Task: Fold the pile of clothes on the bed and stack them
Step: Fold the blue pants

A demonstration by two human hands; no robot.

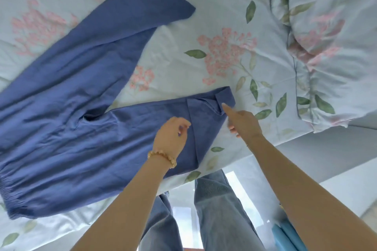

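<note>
My blue trousers (pixel 67 128) lie spread flat on the floral bedsheet (pixel 204 16), the elastic waistband at the near left and the two legs splayed apart, one running to the far side and the other lying across the near edge of the bed toward the right. The hem of that nearer leg is turned back on itself. My left hand (pixel 172 134) hovers over this leg with its fingers curled in and nothing between them that I can see; a beaded bracelet (pixel 162 158) sits on that wrist. My right hand (pixel 242 122) is at the leg's folded hem, the index finger stretched out onto the cloth and the other fingers bent under; whether they pinch the edge I cannot tell. A pillow in matching floral fabric (pixel 334 36) lies at the far right
</note>
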